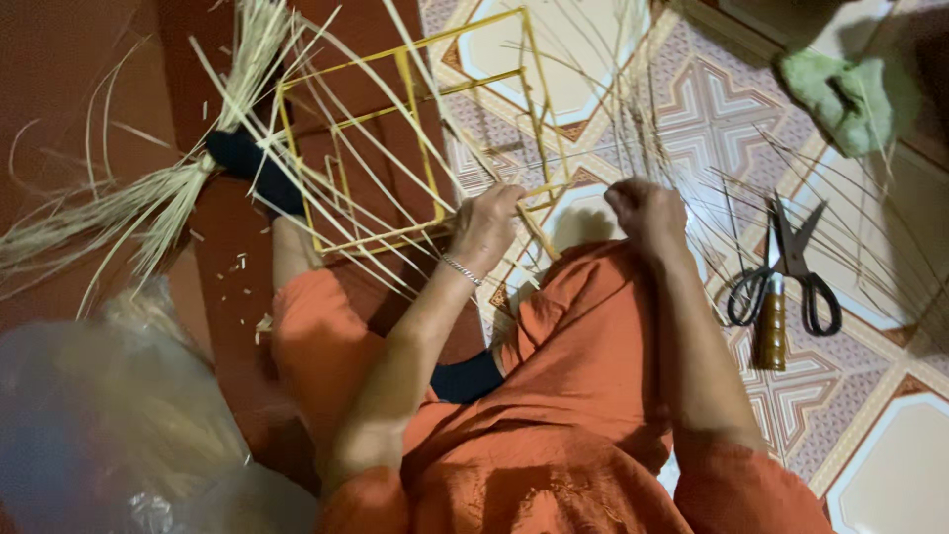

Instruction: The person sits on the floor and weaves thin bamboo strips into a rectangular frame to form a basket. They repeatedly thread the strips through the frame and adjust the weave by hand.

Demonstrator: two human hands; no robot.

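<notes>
Head view: seated on a patterned tile floor (870,435), knees in orange cloth. Yellow rectangular frame of thin cane rods (395,148) lying tilted on the floor ahead of the knees, long axis running from the near left toward the far right, far end raised toward the top edge. Long pale straw strands (326,129) crossing over the frame, fanning out toward the top and right. Left hand (484,225), bracelet at the wrist, closed on the frame's near right corner. Right hand (647,208) curled into a fist just beside it, gripping thin strands. Tied bundle of pale straw (158,198) at the left edge. Black-handled scissors (791,267) and a brown wooden-handled tool (771,331) near the right edge. Green cloth (850,94) at the top right corner. Clear plastic bag (109,425) at the bottom left corner.
</notes>
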